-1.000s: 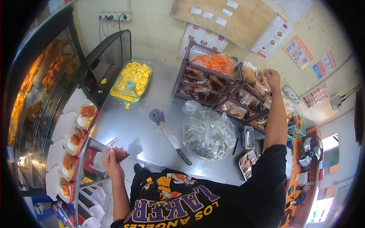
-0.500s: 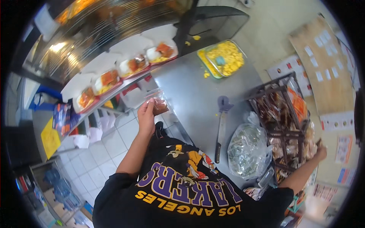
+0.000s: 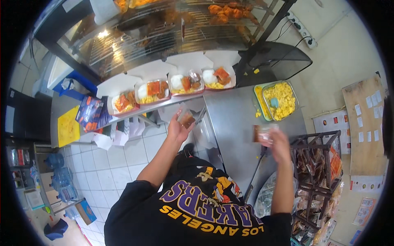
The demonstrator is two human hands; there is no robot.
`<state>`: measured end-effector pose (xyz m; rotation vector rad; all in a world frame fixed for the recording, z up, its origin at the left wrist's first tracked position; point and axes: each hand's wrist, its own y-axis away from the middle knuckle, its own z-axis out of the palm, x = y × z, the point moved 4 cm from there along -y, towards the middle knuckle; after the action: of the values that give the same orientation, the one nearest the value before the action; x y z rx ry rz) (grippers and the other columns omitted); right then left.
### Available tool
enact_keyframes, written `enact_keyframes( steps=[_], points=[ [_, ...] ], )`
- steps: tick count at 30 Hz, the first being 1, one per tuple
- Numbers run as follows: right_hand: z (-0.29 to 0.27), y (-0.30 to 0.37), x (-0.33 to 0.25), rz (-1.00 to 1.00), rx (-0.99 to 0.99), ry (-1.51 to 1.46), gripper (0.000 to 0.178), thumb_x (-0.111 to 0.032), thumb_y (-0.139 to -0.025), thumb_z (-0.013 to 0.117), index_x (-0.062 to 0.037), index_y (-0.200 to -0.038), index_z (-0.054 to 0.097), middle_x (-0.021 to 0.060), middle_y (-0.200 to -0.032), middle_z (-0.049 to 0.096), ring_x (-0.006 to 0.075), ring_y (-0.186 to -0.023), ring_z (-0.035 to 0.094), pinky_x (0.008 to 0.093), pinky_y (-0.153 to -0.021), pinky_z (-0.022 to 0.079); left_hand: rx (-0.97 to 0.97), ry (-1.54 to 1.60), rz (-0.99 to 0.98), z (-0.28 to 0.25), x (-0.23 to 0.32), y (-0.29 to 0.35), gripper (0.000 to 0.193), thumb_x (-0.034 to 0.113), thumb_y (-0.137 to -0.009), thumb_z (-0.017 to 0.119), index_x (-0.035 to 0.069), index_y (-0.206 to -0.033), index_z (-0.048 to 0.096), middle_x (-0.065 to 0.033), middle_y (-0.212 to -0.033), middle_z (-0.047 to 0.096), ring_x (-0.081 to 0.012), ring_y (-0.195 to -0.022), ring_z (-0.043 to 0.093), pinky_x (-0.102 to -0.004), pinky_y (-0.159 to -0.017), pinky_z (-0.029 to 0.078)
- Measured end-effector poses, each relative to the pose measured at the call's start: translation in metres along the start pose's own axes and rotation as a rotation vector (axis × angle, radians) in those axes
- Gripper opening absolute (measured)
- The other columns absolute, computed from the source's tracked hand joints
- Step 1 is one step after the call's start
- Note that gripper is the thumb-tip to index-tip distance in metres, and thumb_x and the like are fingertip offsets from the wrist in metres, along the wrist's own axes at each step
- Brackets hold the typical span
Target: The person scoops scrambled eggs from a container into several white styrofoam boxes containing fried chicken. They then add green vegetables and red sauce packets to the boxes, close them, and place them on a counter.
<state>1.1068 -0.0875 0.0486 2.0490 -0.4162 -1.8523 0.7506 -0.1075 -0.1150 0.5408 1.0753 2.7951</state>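
Bare metal is stretching across the left part of the table (image 3: pixel 227 123), so the right hand (image 3: pixel 281 146) is having a pretty open lane toward the left hand (image 3: pixel 179 128), which is getting some free air up to the boxes (image 3: pixel 154 101). Past those, the raised lids (image 3: pixel 184 62) are walling off the cabinet (image 3: pixel 135 43). Over on the right it's looking cramped: eggs (image 3: pixel 285 98) are sitting just beyond the right hand, the rack (image 3: pixel 315 140) is crowding its right side, and the knife (image 3: pixel 255 174) and bag (image 3: pixel 266 192) are blocking the space left of that forearm.
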Motion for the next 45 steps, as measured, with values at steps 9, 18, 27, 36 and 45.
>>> enact_keyframes(
  steps=[9,18,27,36,45],
  points=[
    [0.098,-0.071,-0.080,-0.072,-0.024,-0.181,0.048,-0.029,-0.091,0.056,-0.0036,-0.128,0.039,0.0148,-0.121,0.052,0.0222,-0.098,0.060,0.0315,-0.076,0.050,-0.270,-0.334,0.206,0.108,0.050,-0.050,0.066,0.043,-0.091,0.042,0.010,-0.143,0.016,-0.0181,-0.146,0.019,-0.0325,-0.138,0.011,-0.0486,-0.111,0.005],
    [-0.041,0.133,-0.049,-0.488,0.338,-0.069,0.029,-0.014,-0.090,0.056,-0.0019,-0.116,0.052,0.0096,-0.107,0.061,0.0160,-0.088,0.062,0.0278,-0.075,0.048,0.089,-0.360,-0.035,-0.007,-0.044,-0.031,0.048,0.035,-0.089,0.050,0.009,-0.128,0.040,-0.0144,-0.135,0.041,-0.0299,-0.119,0.045,-0.0385,-0.100,0.039],
    [-0.342,0.338,0.024,-0.444,1.497,0.570,0.025,-0.013,-0.082,0.061,-0.0044,-0.106,0.062,0.0088,-0.102,0.065,0.0200,-0.092,0.060,0.0314,-0.084,0.045,-0.220,-0.763,-0.034,0.029,-0.124,-0.003,0.040,0.033,-0.090,0.048,0.006,-0.119,0.046,-0.0080,-0.122,0.048,-0.0218,-0.105,0.046,-0.0331,-0.087,0.039],
    [-0.454,0.325,0.067,-0.341,1.072,0.703,0.025,-0.018,-0.080,0.064,-0.0056,-0.102,0.063,0.0122,-0.093,0.064,0.0234,-0.088,0.059,0.0357,-0.082,0.045,-0.464,-0.912,0.135,0.075,-0.163,0.069,0.025,0.030,-0.090,0.050,0.009,-0.104,0.052,-0.0045,-0.101,0.054,-0.0171,-0.090,0.050,-0.0325,-0.083,0.039],
    [-0.447,0.313,0.051,-0.329,0.740,0.814,0.013,-0.014,-0.082,0.062,-0.0017,-0.082,0.065,0.0051,-0.077,0.063,0.0120,-0.081,0.057,0.0268,-0.071,0.045,-0.354,-0.893,0.119,0.011,-0.201,0.112,0.020,0.026,-0.092,0.052,0.007,-0.099,0.055,-0.0065,-0.094,0.059,-0.0162,-0.080,0.055,-0.0285,-0.073,0.045]
  ],
)
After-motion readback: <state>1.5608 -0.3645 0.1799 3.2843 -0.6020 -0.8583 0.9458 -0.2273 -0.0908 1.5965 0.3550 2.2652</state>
